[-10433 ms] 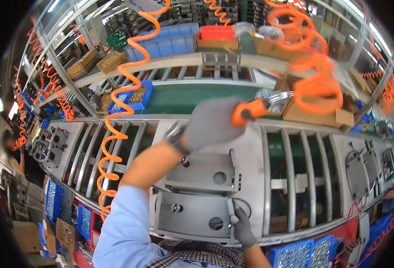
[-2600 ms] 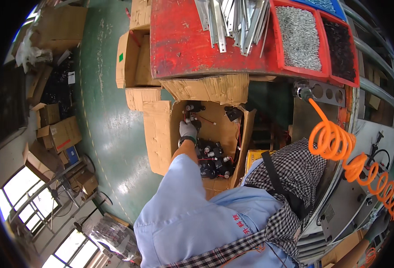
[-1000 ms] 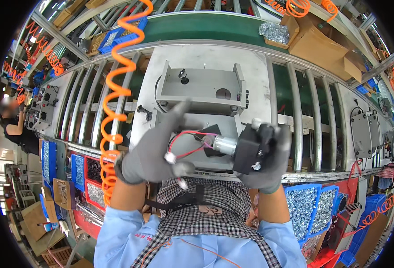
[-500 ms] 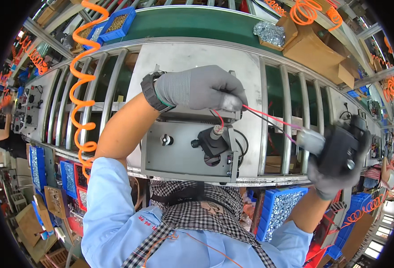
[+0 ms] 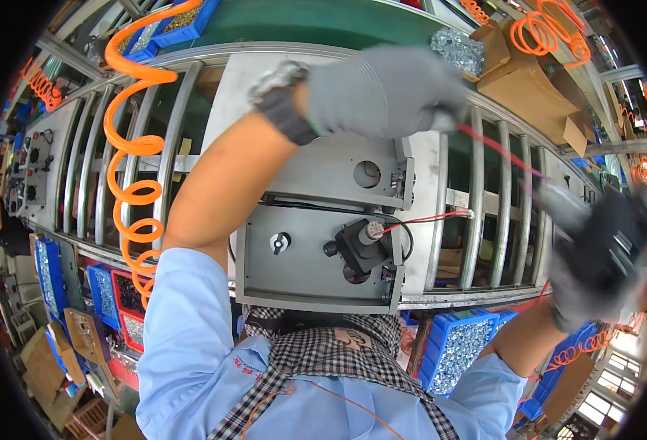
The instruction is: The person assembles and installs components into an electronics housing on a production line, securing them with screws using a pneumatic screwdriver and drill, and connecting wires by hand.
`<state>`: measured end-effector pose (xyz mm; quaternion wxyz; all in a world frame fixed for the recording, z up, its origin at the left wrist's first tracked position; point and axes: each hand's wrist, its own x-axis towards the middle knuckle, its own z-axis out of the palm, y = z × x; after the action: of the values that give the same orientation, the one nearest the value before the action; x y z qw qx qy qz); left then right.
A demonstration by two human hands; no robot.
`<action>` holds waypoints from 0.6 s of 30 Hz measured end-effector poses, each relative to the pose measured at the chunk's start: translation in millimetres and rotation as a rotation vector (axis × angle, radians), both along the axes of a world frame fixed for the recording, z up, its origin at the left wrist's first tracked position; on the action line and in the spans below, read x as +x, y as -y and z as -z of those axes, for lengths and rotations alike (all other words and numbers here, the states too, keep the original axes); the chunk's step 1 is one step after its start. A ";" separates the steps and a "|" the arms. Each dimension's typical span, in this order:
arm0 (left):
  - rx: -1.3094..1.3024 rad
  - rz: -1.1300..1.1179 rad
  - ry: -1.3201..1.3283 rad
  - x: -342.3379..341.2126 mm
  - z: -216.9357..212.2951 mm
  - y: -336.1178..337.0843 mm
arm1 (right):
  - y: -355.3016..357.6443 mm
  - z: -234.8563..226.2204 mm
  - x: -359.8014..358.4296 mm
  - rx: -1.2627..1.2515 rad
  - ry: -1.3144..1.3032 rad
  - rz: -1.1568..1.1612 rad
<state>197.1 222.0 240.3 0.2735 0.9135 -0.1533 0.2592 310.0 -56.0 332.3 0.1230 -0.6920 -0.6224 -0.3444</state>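
My left hand [image 5: 404, 92], in a grey glove, pinches the end of a red wire [image 5: 496, 145] above the far side of the bench. That wire runs taut to the grey cylindrical end [image 5: 560, 204] of a black block-shaped part [image 5: 617, 227]. My right hand [image 5: 602, 293], gloved and blurred, grips this part at the right. In front of me lies an open grey metal box [image 5: 301, 275] with a black-and-white knob [image 5: 280, 243]. A similar black block [image 5: 364, 253] sits in it; its red wires [image 5: 426, 218] end in a pale tip, lying to the right.
A second grey metal panel [image 5: 316, 172] adjoins the box. Metal rollers [image 5: 477, 198] flank the bench plate. An orange coiled hose [image 5: 136, 147] hangs at left. Blue bins [image 5: 463, 348] of small metal parts stand at the near edge, and a cardboard box [image 5: 536, 95] sits far right.
Both hands have moved right, the left one also farther away, keeping the wire stretched between them. Red wires from the block in the box, which ran up toward my left hand, now lie apart from it.
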 end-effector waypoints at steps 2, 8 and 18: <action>0.085 0.000 -0.523 3.3 57.2 -2.3 | -35.7 49.0 1.6 -0.077 -0.450 -0.183; 0.080 0.049 -0.652 12.6 154.6 16.8 | -92.4 127.3 2.0 -0.425 -0.499 -0.278; -0.189 -0.483 -0.215 -78.7 79.2 7.6 | -158.8 180.1 -34.8 -1.093 -0.454 -0.063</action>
<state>118.4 214.4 161.1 0.3025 0.9163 0.1236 0.2315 275.2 102.8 152.2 -0.1113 -0.6926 -0.6878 0.1867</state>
